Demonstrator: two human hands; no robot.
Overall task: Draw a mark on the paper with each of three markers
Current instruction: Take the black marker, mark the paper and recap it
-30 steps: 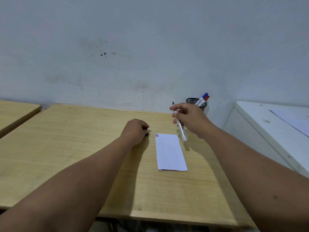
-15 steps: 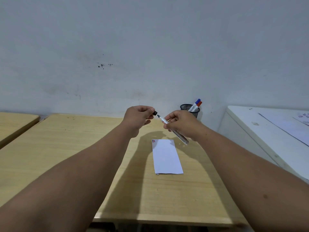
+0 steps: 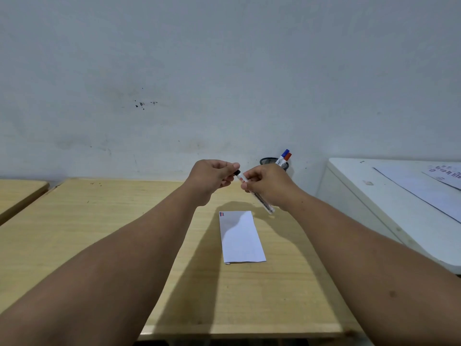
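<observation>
Head view: black cap (image 3: 236, 173), half a second ago just clear of marker tip, now seated on marker (image 3: 257, 193) again. Left hand (image 3: 212, 174) fingers pinch cap; right hand (image 3: 268, 186) fingers wrap barrel, both raised above desk (image 3: 99, 221). Paper (image 3: 240, 237) lies flat below, red and blue strokes at top-left corner, black not discernible. Blue and red markers (image 3: 284, 157) stand in cup (image 3: 270, 161). Judgement: third marker done, goes back next.

White paper (image 3: 240, 238) with small blue and red stripes at one corner. Pale yellow wood-grain desk (image 3: 74, 233). White marker (image 3: 259, 198) with black print, black cap (image 3: 236, 173). Black mesh cup (image 3: 270, 161); blue-capped marker (image 3: 286, 152), red-capped marker (image 3: 288, 156). Grey-white wall (image 3: 224, 71), dark specks. White cabinet (image 3: 389, 201).
</observation>
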